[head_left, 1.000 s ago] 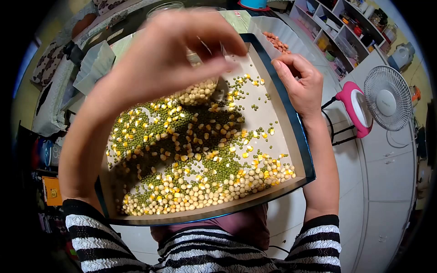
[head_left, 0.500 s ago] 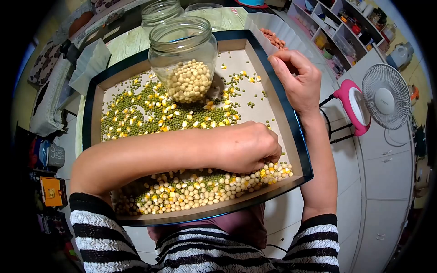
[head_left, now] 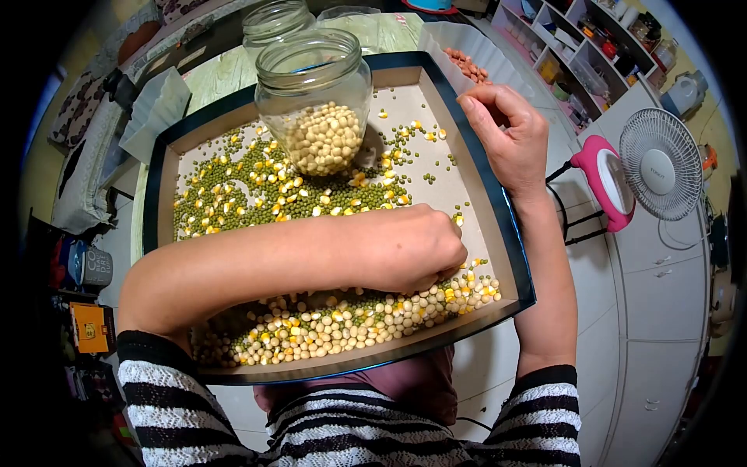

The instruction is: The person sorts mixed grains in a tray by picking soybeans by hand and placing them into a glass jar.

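Note:
My left hand [head_left: 426, 251] reaches across a shallow cardboard tray [head_left: 498, 233] with a dark rim, its fingers curled down at the soybeans [head_left: 366, 325] along the near side. Its fingertips are hidden, so what they hold cannot be made out. At the tray's right rim is my right hand [head_left: 513, 140], closed with thumb and fingers bent together; I cannot see anything between them. Green mung beans [head_left: 303, 204] mixed with yellow-white corn kernels cover the tray's far left part. A glass jar [head_left: 311, 74], part filled with soybeans, stands upright inside the tray.
Behind the tray stands a second open jar [head_left: 276, 19]. A translucent container [head_left: 447, 39] with reddish-brown beans or nuts [head_left: 465, 66] sits beyond the right rim. Another translucent container [head_left: 156, 113] is at the left. To the right are a fan [head_left: 660, 167] and a pink stool [head_left: 605, 183].
My left hand has shifted slightly left, uncovering a few corn kernels and mung beans near the tray's right side. My right hand stays where it was.

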{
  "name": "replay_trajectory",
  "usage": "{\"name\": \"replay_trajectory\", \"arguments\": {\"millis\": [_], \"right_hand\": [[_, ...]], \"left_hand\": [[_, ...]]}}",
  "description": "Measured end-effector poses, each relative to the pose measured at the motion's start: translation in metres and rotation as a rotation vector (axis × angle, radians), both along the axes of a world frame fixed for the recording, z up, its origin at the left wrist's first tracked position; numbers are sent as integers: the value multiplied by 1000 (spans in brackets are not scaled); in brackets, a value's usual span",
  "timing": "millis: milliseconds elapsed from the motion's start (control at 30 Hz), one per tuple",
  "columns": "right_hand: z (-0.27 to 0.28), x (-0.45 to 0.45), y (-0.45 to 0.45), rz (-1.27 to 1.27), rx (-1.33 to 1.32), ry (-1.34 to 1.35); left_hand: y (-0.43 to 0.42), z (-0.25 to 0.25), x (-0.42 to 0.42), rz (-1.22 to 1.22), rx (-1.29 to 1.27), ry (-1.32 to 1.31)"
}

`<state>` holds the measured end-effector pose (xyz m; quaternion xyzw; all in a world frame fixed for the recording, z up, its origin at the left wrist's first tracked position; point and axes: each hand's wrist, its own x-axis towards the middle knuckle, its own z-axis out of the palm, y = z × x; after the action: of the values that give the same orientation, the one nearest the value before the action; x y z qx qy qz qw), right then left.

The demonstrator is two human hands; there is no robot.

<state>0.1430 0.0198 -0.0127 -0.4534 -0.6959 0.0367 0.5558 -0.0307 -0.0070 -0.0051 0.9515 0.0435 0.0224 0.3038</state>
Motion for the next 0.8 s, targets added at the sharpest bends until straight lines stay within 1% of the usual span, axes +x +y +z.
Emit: {"name": "replay_trajectory", "arguments": {"millis": [167, 233, 300, 367, 433, 467, 500, 567, 600, 667, 700, 767, 800], "right_hand": [[0, 1, 0, -6, 6, -21], [1, 0, 0, -11, 4, -15], [1, -1, -1, -6, -5, -9], [1, 1, -1, -6, -14, -2], [-1, 1, 0, 4, -25, 11], [-1, 1, 0, 6, -24, 13], [-1, 2, 0, -4, -15, -9], [0, 1, 0, -10, -4, -33], [0, 1, -1, -5, -11, -19], [0, 0, 0, -1, -18, -6], [0, 0, -1, 3, -15, -7], [0, 1, -1, -1, -19, -12], [0, 1, -1, 0, -27, -2]], "left_hand": [[8, 14, -6, 36, -58, -75], [14, 34, -15, 110, -25, -205], [17, 61, -27, 247, -22, -215], [24, 76, -43, 349, -1, -364], [38, 94, -62, 415, -76, -422], [43, 97, -70, 502, -7, -454], [56, 97, -82, 593, 112, -442], [69, 101, -94, 692, 178, -358], [74, 100, -98, 694, 179, -359], [83, 93, -103, 759, 197, -185], [82, 93, -105, 758, 195, -184], [82, 91, -104, 689, 237, -328], [78, 95, -101, 656, 315, -326]]}}
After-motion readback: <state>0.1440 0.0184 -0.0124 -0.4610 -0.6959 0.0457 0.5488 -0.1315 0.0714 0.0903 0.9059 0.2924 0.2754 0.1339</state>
